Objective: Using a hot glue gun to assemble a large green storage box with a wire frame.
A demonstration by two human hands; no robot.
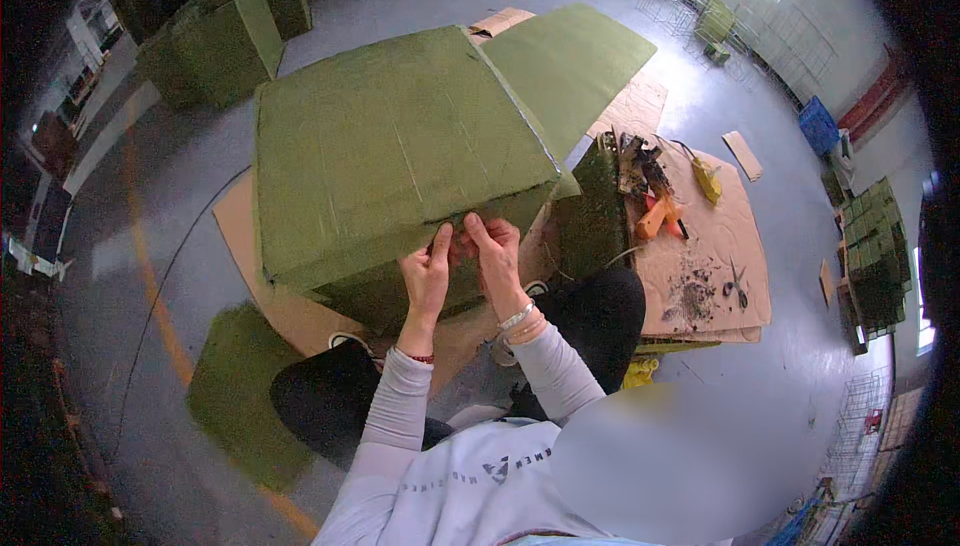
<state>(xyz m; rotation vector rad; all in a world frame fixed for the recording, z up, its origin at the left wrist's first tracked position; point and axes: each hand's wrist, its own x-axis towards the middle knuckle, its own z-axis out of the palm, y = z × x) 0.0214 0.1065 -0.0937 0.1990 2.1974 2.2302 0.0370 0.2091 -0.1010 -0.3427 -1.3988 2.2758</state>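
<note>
While I'm watching through the head view, the big green box (pixel 390 146) is sitting right in front of the seated person's knees, above a brown cardboard sheet (pixel 238 231) on the floor. Both hands are working at its near top edge, toward the right-hand corner. The left hand (pixel 427 278) and the right hand (pixel 498 254) are sitting close beside each other, thumbs up, fingers curling in below the edge. I'm reading both as pinching the rim, though the knuckles are hiding whether they're nipping only the covering or the wall too.

I'm judging the box to be hollow and light for its bulk, with stiff panels holding the shape and a thin, matte, cloth-like skin over them. That surface is looking grippy rather than slippery, so I'm not expecting fingers to slide. The weak spots, I'm guessing, are the edges: pale, rough material is showing along the right side, and whitish streaks are running over the top. For fine work I'm favouring a thumb-and-fingertip pinch right on the rim, pulling gently so the skin isn't tearing. For shifting the whole box I'm preferring flat palms low on opposite sides, since pressing mid-panel is risking a dent.
</note>
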